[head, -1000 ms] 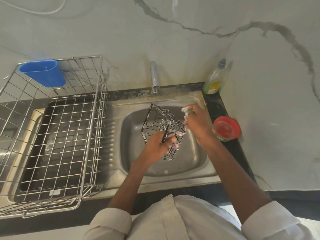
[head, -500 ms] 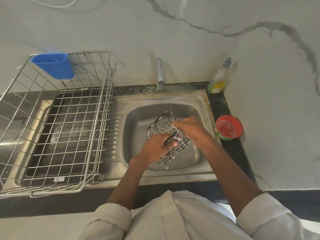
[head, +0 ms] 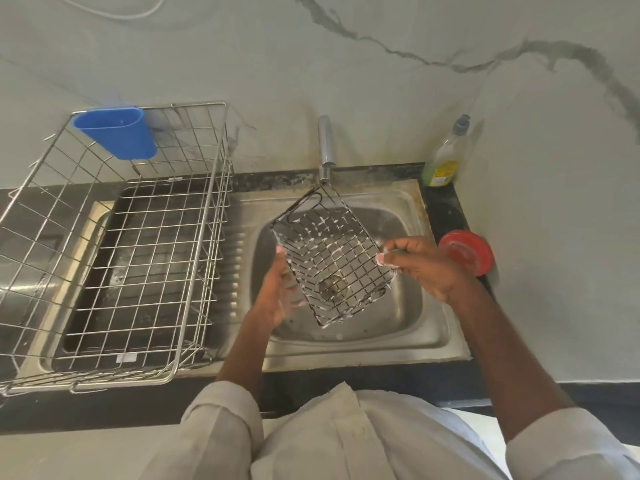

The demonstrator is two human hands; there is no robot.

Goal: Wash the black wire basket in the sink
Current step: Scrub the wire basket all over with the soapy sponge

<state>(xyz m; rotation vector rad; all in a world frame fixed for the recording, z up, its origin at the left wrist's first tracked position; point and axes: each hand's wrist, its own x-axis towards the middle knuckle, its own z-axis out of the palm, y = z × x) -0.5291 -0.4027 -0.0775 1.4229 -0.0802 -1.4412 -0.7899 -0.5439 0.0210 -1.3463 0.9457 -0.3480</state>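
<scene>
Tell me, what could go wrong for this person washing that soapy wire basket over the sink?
The black wire basket is foamy and held tilted above the sink; the left hand only cups its side, so it could slip and drop. The right hand grips a sponge against the basket's edge, close to the red-lidded container, which an elbow swing might knock. Wire ends may snag fingers.
</scene>
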